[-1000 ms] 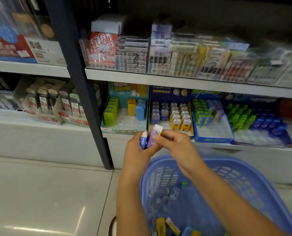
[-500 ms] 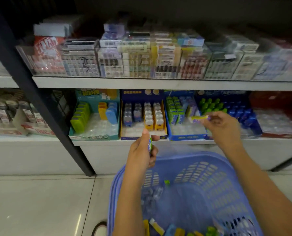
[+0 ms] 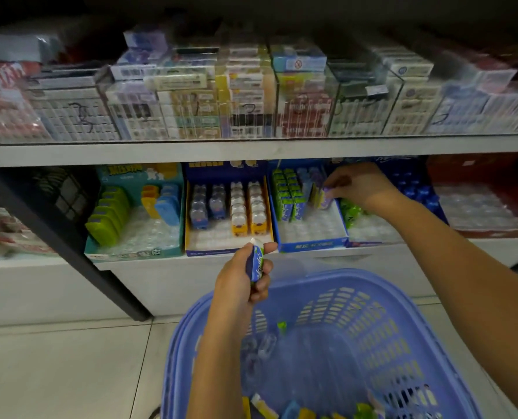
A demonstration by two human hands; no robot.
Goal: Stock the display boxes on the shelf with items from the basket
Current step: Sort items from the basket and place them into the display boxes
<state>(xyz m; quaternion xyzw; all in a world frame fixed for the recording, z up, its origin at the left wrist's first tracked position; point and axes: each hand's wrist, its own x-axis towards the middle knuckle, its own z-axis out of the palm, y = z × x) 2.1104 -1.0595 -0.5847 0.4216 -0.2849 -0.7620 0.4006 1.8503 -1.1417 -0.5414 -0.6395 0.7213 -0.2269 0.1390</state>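
My left hand (image 3: 239,279) grips a blue and green eraser (image 3: 256,261) upright, above the near rim of the purple basket (image 3: 381,300). My right hand (image 3: 357,184) reaches into the blue display box (image 3: 310,244) on the lower shelf and pinches a purple eraser (image 3: 325,196) down among the standing items at the box's right side. Green erasers (image 3: 289,195) fill the box's left rows. Several loose coloured erasers (image 3: 300,411) lie in the basket bottom.
A yellow-and-blue display box (image 3: 227,237) and a teal one (image 3: 133,251) stand left of the blue box; another blue box (image 3: 415,189) and a red one (image 3: 490,207) to the right. A black shelf post (image 3: 58,234) slants at left. An upper shelf (image 3: 251,149) overhangs.
My right hand has carried the purple eraser down into the blue display box. My left hand still holds its eraser in about the same place. The view has shifted slightly right.
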